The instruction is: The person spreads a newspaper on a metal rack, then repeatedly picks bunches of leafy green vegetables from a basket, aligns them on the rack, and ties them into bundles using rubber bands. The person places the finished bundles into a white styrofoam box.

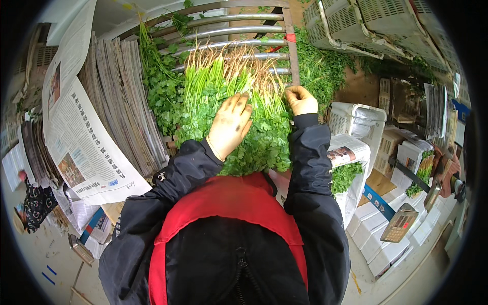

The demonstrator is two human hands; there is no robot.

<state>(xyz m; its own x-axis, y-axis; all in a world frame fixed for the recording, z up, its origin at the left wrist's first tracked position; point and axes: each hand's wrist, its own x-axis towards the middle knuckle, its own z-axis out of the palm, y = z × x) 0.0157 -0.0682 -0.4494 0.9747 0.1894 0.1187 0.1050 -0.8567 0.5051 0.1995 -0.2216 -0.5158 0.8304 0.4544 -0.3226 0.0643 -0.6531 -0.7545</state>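
A wide bundle of coriander (259, 129) lies before me, its brown roots pointing away and its leaves towards my red apron (228, 198). My left hand (230, 124), apparently in a thin stained glove, rests palm down across the leaves and stems with its fingers slightly spread. At the bundle's right edge is my right hand (302, 100), its fingers curled in and thumb near the fingertips; whether a stem is pinched there is hidden. Beneath the roots runs a rack of metal bars (244, 29). More loose coriander (162, 85) lies along the bundle's left side.
Stacked newspapers (118, 103) stand at the left, with a loose sheet (93, 152) hanging over them. Coriander covers the floor (318, 63) beyond the rack. Plastic crates (366, 26), a paper-lined crate (366, 114), a digital scale display (399, 225) and white boxes (381, 244) occupy the right.
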